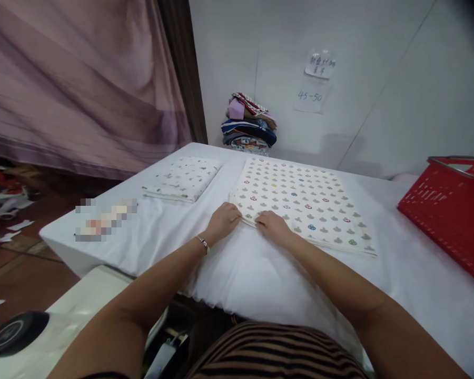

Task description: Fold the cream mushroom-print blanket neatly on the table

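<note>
A white cloth with grey, red, blue and green motifs [300, 202] lies folded flat in layers on the white-covered table [256, 279]. At its near left corner, my left hand [223, 221] has its fingers closed on the edge. A short way to the right, my right hand [274, 226] pinches the near edge of the same cloth. A bracelet circles my left wrist. Farther left lies a smaller folded white cloth with small dark prints [184, 179], touched by neither hand.
At the right edge stands a red basket [450, 210] with a metal handle. Folded fabrics [248, 126] are stacked by the wall behind the table. A blurred-out item [105, 220] lies at the table's left. A pink curtain [75, 84] hangs at the back left.
</note>
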`<state>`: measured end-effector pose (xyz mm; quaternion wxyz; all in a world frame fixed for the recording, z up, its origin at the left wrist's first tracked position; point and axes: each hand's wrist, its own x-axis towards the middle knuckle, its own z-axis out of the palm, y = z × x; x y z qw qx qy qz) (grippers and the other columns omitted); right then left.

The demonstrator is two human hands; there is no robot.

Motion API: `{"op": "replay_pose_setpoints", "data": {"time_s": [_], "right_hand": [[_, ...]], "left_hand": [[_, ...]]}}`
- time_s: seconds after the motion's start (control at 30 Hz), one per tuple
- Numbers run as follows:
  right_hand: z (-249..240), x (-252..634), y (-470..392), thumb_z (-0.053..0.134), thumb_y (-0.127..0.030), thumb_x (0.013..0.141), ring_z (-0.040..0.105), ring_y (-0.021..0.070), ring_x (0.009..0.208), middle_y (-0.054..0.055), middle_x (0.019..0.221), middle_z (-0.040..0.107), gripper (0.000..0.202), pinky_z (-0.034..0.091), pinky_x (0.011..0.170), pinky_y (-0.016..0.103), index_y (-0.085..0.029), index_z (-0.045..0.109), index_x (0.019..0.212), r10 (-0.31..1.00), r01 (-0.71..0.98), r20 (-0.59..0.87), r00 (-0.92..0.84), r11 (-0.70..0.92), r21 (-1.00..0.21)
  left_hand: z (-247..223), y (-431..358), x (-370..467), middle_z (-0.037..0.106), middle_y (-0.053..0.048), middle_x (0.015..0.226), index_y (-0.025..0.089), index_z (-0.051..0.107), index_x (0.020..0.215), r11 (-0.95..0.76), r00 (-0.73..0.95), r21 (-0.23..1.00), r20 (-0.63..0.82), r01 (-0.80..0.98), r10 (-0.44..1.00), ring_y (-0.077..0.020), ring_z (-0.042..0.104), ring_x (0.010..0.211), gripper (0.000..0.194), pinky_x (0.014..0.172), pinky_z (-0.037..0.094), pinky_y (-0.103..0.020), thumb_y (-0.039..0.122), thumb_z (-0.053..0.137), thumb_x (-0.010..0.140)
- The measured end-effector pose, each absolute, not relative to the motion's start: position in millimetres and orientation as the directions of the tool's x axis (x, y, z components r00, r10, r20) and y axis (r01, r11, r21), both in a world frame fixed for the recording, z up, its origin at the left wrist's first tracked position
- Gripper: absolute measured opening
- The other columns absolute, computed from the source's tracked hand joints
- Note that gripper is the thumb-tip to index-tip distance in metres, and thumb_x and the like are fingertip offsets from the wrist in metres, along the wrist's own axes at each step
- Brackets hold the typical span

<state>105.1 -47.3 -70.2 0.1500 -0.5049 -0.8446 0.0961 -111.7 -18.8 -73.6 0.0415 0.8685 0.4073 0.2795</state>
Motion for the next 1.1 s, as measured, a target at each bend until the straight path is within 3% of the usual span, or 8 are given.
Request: {"op": "replay_pose_setpoints", "data": {"time_s": [0.17, 0.33, 0.47, 0.53, 0.7, 0.93, 1.1], "right_hand": [[-69, 97, -46, 0.048, -0.023, 0.091, 0.054, 0.0180, 0.095, 0.005, 0.095, 0.061, 0.021, 0.040, 0.077, 0.027, -0.020, 0.068, 0.097, 0.898, 0.838, 0.123, -0.422, 0.438, -0.324], [-70, 96, -46, 0.046, -0.020, 0.091, 0.056, 0.0147, 0.089, 0.003, 0.091, 0.061, 0.022, 0.040, 0.076, 0.024, -0.020, 0.068, 0.091, 0.908, 0.806, 0.145, -0.394, 0.417, -0.420], [-69, 94, -46, 0.046, -0.021, 0.091, 0.056, 0.0136, 0.085, 0.002, 0.088, 0.061, 0.022, 0.040, 0.074, 0.023, -0.020, 0.067, 0.088, 0.913, 0.798, 0.148, -0.379, 0.404, -0.446], [-68, 92, -46, 0.046, -0.022, 0.091, 0.056, 0.0138, 0.086, 0.002, 0.089, 0.061, 0.021, 0.039, 0.074, 0.023, -0.020, 0.067, 0.091, 0.913, 0.803, 0.143, -0.383, 0.405, -0.437], [-66, 83, -44, 0.046, -0.021, 0.091, 0.056, 0.0134, 0.087, 0.002, 0.094, 0.061, 0.020, 0.039, 0.074, 0.022, -0.021, 0.066, 0.096, 0.922, 0.829, 0.121, -0.368, 0.384, -0.407], [-71, 77, -42, 0.045, -0.021, 0.092, 0.056, 0.0136, 0.088, 0.002, 0.094, 0.062, 0.020, 0.038, 0.071, 0.023, -0.021, 0.065, 0.095, 0.925, 0.858, 0.150, -0.349, 0.380, -0.347], [-71, 74, -48, 0.042, -0.022, 0.093, 0.054, 0.0158, 0.092, 0.004, 0.098, 0.061, 0.022, 0.037, 0.068, 0.024, -0.021, 0.064, 0.096, 0.905, 0.879, 0.145, -0.400, 0.424, -0.220]], "left_hand": [[-80, -25, -106, 0.064, -0.005, 0.083, 0.022, 0.070, 0.082, -0.608, 0.495, 0.341, 0.365, 0.717, 0.789, -0.0191, 0.052, 0.087, 0.018, 0.079, 0.043, -0.032, 0.026, 0.053, 0.085], [-82, -28, -103, 0.068, -0.003, 0.087, 0.023, 0.072, 0.081, -0.528, 0.444, 0.446, 0.285, 0.723, 0.849, -0.0182, 0.056, 0.087, 0.021, 0.078, 0.042, -0.030, 0.029, 0.052, 0.084], [-76, -31, -98, 0.072, -0.003, 0.087, 0.023, 0.074, 0.084, -0.237, 0.254, 0.593, 0.056, 0.770, 0.966, -0.0183, 0.060, 0.078, 0.028, 0.066, 0.040, -0.027, 0.039, 0.050, 0.083], [-72, -29, -95, 0.072, -0.004, 0.084, 0.022, 0.075, 0.082, -0.127, 0.195, 0.612, -0.047, 0.781, 0.980, -0.0180, 0.061, 0.075, 0.031, 0.062, 0.038, -0.026, 0.042, 0.050, 0.082], [-66, -19, -91, 0.072, -0.005, 0.082, 0.019, 0.075, 0.082, -0.034, 0.161, 0.635, -0.143, 0.772, 0.977, -0.0163, 0.061, 0.074, 0.032, 0.058, 0.035, -0.023, 0.041, 0.052, 0.078], [-70, -16, -85, 0.064, -0.003, 0.064, 0.014, 0.069, 0.065, 0.068, 0.082, 0.741, -0.164, 0.668, 0.983, -0.0142, 0.054, 0.063, 0.022, 0.054, 0.032, -0.023, 0.031, 0.055, 0.070], [-71, -17, -90, 0.049, 0.002, 0.049, 0.014, 0.059, 0.054, 0.095, 0.064, 0.780, -0.170, 0.619, 0.983, -0.0114, 0.045, 0.054, 0.021, 0.050, 0.028, -0.024, 0.029, 0.054, 0.067]]}}
